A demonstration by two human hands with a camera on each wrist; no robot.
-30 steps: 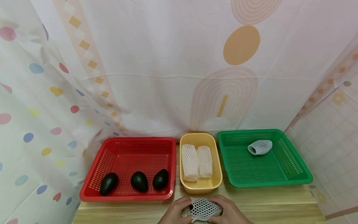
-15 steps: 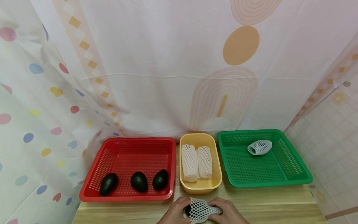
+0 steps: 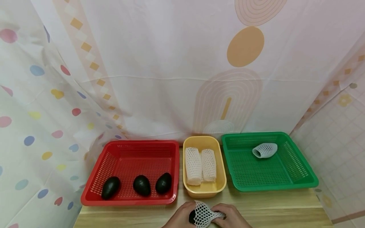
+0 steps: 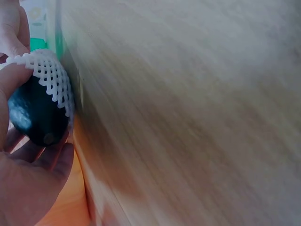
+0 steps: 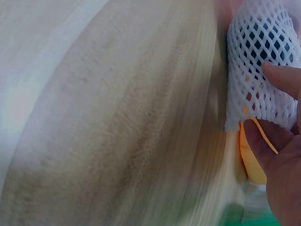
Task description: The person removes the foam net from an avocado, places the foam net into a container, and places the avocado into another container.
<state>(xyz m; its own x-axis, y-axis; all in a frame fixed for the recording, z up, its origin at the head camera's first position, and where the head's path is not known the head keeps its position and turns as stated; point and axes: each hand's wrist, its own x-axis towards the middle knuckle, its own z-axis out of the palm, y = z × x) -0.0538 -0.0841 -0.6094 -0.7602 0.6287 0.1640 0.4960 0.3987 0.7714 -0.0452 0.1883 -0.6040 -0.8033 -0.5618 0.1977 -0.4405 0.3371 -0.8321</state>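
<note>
At the front edge of the head view, my left hand (image 3: 181, 216) holds a dark avocado (image 4: 37, 110) whose blunt stem end is bare. A white foam net sleeve (image 3: 203, 216) covers the rest of it. The left wrist view shows my thumb on the net's rim and my fingers under the fruit. On the other side, my right hand (image 3: 231, 216) pinches the sleeve's far end, which is drawn in narrow there. In the right wrist view, thumb and fingers lie on the mesh (image 5: 261, 52), with dark fruit showing through its upper part.
A red basket (image 3: 148, 147) on the left holds three avocados (image 3: 141, 185). Behind my hands, a yellow bin (image 3: 205, 190) contains white foam sleeves (image 3: 194, 166). The green basket (image 3: 256, 187) at right holds one netted item (image 3: 265, 150). Everything stands on a wooden table (image 3: 128, 217).
The sleeve has gone from wide to bunched and narrow at its right end. More of the avocado's dark left end shows. My right hand has shifted slightly left; baskets have not moved.
</note>
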